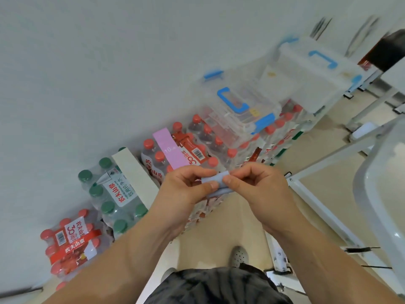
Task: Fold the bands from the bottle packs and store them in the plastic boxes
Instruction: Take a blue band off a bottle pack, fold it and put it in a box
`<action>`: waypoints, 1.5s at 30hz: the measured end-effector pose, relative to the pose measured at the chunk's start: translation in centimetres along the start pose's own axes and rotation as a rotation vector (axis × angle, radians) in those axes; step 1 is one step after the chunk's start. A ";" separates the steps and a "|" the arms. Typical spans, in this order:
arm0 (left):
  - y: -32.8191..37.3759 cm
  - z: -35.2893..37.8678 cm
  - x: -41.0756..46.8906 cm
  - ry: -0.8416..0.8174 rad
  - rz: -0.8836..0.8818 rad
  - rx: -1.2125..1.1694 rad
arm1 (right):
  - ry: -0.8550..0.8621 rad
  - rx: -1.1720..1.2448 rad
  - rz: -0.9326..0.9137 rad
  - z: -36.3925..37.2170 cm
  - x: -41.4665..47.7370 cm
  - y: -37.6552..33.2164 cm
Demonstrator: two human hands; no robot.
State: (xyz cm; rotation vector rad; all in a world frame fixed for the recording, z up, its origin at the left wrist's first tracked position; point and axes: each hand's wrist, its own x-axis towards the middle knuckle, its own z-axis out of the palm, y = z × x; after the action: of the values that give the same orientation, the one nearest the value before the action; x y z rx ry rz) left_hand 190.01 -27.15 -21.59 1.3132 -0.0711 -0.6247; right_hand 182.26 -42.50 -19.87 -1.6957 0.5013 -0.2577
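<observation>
Blue band (215, 183), folded, pinched crosswise between hands

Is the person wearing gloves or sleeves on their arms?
No gloves: the left hand and right hand are bare, with no rings, watch or bracelet showing. The left forearm and right forearm show no sleeves.

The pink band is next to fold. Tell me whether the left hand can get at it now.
Probably, but not freely: the left hand and right hand both pinch the blue band. The pink band lies uncovered on the red-capped bottle pack, just beyond the left hand.
</observation>
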 end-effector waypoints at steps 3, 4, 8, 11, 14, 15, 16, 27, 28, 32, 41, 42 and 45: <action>0.6 4.0 1.6 -0.066 0.005 0.005 | -0.034 0.019 -0.064 -4.5 2.0 0.0; 0.7 5.5 2.1 -0.075 0.003 0.001 | -0.044 0.019 -0.084 -6.2 2.8 0.0; 0.6 11.5 4.8 -0.120 -0.044 -0.009 | -0.087 0.021 -0.145 -12.7 5.5 0.4; -0.1 15.7 6.8 -0.121 -0.020 0.028 | -0.074 0.044 -0.121 -16.7 7.2 1.1; -0.5 19.5 8.4 -0.062 0.003 0.016 | -0.039 0.103 -0.023 -20.1 8.4 1.7; -0.7 20.6 8.9 -0.053 0.003 0.021 | -0.034 0.105 -0.007 -21.0 8.8 1.9; -0.7 21.6 9.5 -0.051 0.001 0.036 | -0.027 0.099 -0.003 -21.9 9.4 2.1; 3.2 27.3 19.1 -0.237 0.044 0.436 | 0.008 0.051 -0.030 -27.2 19.0 1.9; 3.8 27.8 20.4 -0.272 0.058 0.458 | 0.013 0.045 -0.038 -27.7 20.3 1.5; 6.7 30.0 25.6 -0.391 0.096 0.532 | 0.035 0.033 -0.054 -30.0 25.3 -1.0; 9.4 34.7 34.7 -0.551 0.045 0.593 | 0.170 0.026 0.004 -33.2 32.0 -1.8; 9.4 35.1 35.3 -0.567 0.032 0.594 | 0.181 0.026 0.012 -33.7 32.3 -1.7; 9.4 36.4 37.2 -0.590 0.065 0.661 | 0.310 0.002 0.017 -35.4 33.3 -0.8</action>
State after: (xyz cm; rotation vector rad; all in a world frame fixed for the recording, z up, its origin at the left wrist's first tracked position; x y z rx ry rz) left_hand 210.45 -75.27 -13.80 1.7022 -0.8593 -0.9631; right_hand 196.10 -89.00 -16.00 -1.6570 0.7427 -0.5126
